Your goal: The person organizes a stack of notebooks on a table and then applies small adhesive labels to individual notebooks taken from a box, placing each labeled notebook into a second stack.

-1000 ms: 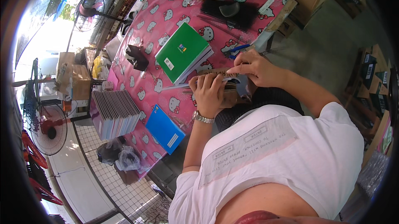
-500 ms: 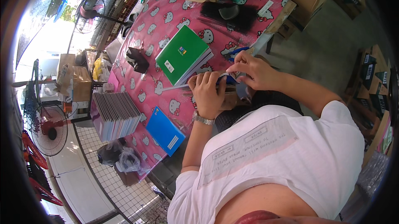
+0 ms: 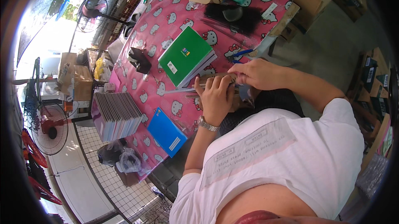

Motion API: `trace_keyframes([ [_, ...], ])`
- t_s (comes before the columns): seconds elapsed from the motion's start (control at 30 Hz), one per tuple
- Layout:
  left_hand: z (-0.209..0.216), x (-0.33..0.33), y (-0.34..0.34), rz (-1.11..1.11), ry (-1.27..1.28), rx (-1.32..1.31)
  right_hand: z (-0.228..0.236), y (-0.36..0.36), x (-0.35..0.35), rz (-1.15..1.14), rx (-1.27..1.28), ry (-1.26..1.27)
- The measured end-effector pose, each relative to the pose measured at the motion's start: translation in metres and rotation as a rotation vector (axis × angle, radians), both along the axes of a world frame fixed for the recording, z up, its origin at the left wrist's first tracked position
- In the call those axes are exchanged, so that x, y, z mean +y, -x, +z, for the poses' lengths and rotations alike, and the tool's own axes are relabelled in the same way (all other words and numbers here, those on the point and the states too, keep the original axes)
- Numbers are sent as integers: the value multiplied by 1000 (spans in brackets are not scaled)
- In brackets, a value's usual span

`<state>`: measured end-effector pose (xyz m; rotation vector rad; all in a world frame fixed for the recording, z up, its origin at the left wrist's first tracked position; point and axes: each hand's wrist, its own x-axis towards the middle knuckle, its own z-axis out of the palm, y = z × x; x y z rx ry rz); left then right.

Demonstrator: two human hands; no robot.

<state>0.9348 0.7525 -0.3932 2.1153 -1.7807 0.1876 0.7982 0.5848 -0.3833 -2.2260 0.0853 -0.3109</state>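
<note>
At the table's near edge, my left hand [image 3: 215, 99] has its fingers bent over a notebook [image 3: 183, 89], of which only a thin pale edge shows. Beside it, my right hand [image 3: 258, 74] is closed, thumb and fingers together at the notebook's right end. Whatever is pinched there is too small to make out. Just beyond the hands lies a green notebook [image 3: 185, 57] on top of other white-paged ones. Blue-handled pliers [image 3: 241, 53] rest on the table past my right hand. A blue notebook [image 3: 167, 131] lies to the left of my left forearm.
A pink patterned cloth [image 3: 154, 51] covers the table. A tall stack of notebooks [image 3: 117, 114] stands at the left. Farther back are a bundle of thin black strands [image 3: 249, 18], a teal basket [image 3: 245, 0] and a small black holder [image 3: 140, 60]. Cardboard boxes [image 3: 376, 76] stand at the right.
My right hand has lowered from a raised pinch to the notebook's end. My left hand has shifted slightly right, and the blue part between the hands no longer shows.
</note>
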Motion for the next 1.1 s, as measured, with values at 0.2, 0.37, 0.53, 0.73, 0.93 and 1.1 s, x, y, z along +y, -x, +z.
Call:
trace_keyframes([
  [0.2, -7, 6, 0, 9, 45, 29, -1, -41, -47, 328, 551, -709],
  [0.37, -10, 2, -3, -47, 42, 45, -133, -153, -174, -819, 270, 301],
  [0.53, -10, 7, -3, -63, 68, 99, -163, -163, -183, -846, 314, 577],
  [0.73, -16, 22, -9, -26, 39, 131, -50, -107, -91, 125, 99, -252],
  [0.93, -21, 21, -19, 71, 158, 99, -16, -52, -42, 777, 174, -870],
  [1.1, -23, 17, -21, 62, 202, 155, -15, -61, -44, 812, 279, -1010],
])
